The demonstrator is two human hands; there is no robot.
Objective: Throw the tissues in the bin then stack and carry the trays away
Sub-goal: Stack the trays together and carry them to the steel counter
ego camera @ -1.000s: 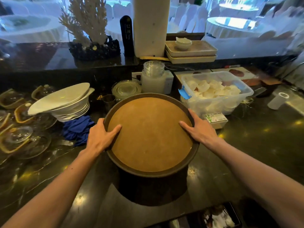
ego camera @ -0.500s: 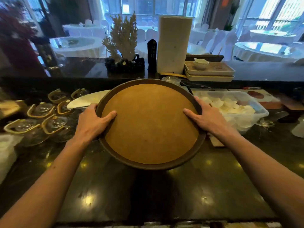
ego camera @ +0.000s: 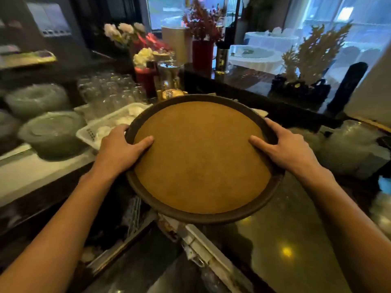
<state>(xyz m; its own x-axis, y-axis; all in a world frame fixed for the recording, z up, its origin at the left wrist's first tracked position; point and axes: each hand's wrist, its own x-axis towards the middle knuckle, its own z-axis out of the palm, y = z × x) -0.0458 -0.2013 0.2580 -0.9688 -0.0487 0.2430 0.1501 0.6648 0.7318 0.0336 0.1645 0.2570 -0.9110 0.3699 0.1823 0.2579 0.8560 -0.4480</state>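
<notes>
A round tray (ego camera: 201, 159) with a dark brown rim and a tan cork-like surface is held in the air in front of me, tilted slightly toward me. My left hand (ego camera: 118, 149) grips its left rim, thumb lying on the tan surface. My right hand (ego camera: 283, 146) grips the right rim the same way. The tray's top is bare. I cannot tell whether more trays are stacked under it. No tissues or bin are in view.
Below the tray a dark polished counter (ego camera: 296, 240) runs to the right. At left sit stacks of clear lidded bowls (ego camera: 53, 132), glasses (ego camera: 110, 92) and a white basket (ego camera: 101, 127). Flower vases (ego camera: 203, 53) and a white coral ornament (ego camera: 313, 53) stand behind.
The tray has been lifted off the counter and carried leftward as I turned left. Both hands keep the same grip on its rim.
</notes>
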